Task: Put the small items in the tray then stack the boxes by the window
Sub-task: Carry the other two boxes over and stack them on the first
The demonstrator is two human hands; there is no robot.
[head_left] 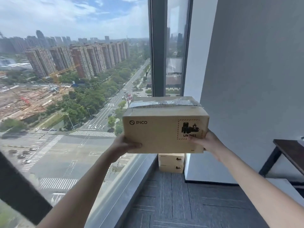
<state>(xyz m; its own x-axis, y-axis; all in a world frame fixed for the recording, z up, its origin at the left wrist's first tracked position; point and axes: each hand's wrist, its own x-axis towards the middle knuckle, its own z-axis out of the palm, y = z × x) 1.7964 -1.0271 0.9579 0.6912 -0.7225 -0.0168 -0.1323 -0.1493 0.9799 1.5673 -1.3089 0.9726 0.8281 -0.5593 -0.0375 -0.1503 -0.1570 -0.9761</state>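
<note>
A brown cardboard box (158, 134) marked PICO, taped along its top, is held in the air in front of me. My left hand (123, 145) grips its lower left corner and my right hand (207, 142) grips its lower right side. Below and beyond it, two smaller-looking boxes of the same kind (171, 163) stand stacked on the floor in the corner next to the window (74, 79). The held box hides the top of that stack. No tray or small items are in view.
A grey wall (255, 79) rises on the right. A dark table (291, 153) juts in at the right edge. Grey carpet (181, 203) runs to the window sill (131, 186). A dark window mullion (158, 46) stands behind the box.
</note>
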